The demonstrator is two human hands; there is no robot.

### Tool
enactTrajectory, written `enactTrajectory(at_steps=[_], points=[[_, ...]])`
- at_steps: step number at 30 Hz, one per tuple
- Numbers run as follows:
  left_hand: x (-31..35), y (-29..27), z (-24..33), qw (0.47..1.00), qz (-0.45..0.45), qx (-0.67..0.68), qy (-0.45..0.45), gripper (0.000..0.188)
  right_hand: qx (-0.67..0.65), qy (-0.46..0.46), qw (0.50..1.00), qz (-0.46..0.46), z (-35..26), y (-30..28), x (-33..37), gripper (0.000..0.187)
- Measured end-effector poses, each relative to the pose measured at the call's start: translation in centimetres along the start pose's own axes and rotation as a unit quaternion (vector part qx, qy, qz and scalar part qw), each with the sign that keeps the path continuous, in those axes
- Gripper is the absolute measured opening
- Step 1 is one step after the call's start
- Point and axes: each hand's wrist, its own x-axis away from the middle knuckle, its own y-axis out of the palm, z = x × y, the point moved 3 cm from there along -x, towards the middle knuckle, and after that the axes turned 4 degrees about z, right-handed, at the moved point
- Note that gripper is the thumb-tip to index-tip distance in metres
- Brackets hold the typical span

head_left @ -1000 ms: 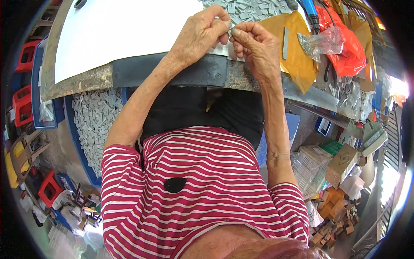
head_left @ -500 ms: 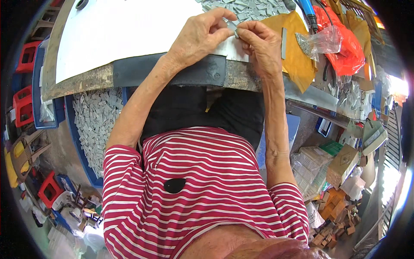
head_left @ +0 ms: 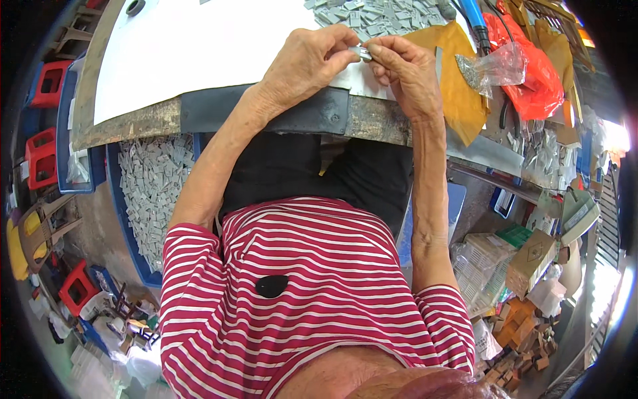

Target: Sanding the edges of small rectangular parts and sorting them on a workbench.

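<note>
My left hand (head_left: 307,68) pinches one end of a small grey metal piece (head_left: 361,52) between thumb and fingertips. From the other side my right hand (head_left: 409,72) grips the same piece, its thumb and index finger meeting at it. Both hands hold it just above the near edge of a white sheet (head_left: 199,53) on the workbench. Beyond the fingers lies a pile of small flat grey parts (head_left: 379,18). Much of the held piece is hidden by the fingertips.
Brown paper (head_left: 458,100) and a red plastic bag (head_left: 535,83) lie right of my right hand, near a blue-handled tool (head_left: 473,13). A dark pad (head_left: 266,110) covers part of the bench edge. Below left stands a blue bin (head_left: 116,193) full of grey parts.
The fingertips of both hands have shifted, and more of the small metal piece shows between them. My left hand sits slightly lower in the picture.
</note>
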Motion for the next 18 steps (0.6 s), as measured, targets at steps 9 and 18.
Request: enactTrajectory(at_steps=[9,18], points=[[0.4,-3.4,-2.5,0.998,0.041,-0.027,-0.024,0.017,-0.016,0.019,0.999,0.039,-0.3,-0.2,1.1,0.019],[2.5,-11.6,-8.6,0.964,0.138,-0.175,-0.147,0.016,-0.027,0.017,0.999,0.033,-0.6,-0.4,2.3,0.017]])
